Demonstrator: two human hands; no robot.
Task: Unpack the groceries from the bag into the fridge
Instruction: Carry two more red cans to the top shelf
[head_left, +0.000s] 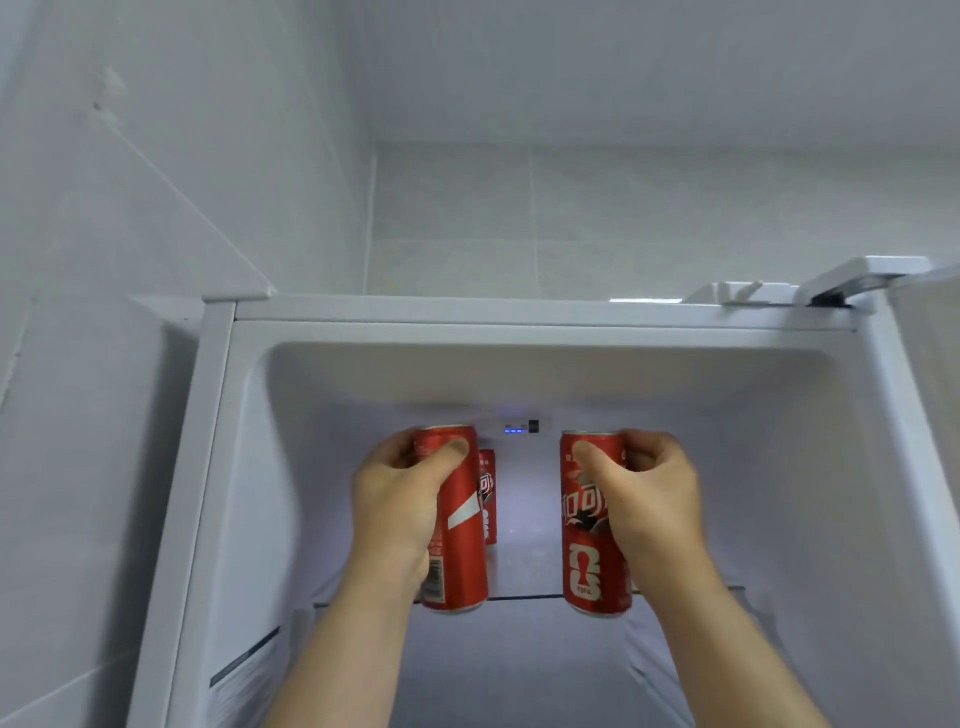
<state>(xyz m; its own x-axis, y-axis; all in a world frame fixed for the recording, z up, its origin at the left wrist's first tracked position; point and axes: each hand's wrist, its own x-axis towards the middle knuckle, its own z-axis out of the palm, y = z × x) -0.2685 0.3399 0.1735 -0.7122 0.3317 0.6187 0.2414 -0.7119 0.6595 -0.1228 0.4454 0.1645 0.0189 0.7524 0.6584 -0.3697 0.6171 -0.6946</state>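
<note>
The fridge (519, 364) stands open in front of me, white inside and lit. My left hand (397, 504) grips a tall red cola can (462, 551) upright at the front edge of the top glass shelf (524, 597). My right hand (649, 499) grips a second red cola can (592, 545), also upright, level with the first. Behind the left can a third red can (488, 499) stands on the shelf near the back wall. The grocery bag is out of view.
A small control panel with blue lights (522, 427) sits on the fridge's back wall between the cans. The open door (930, 415) and its hinge are at the right. Grey tiled walls surround the fridge; a lower compartment shows beneath the shelf.
</note>
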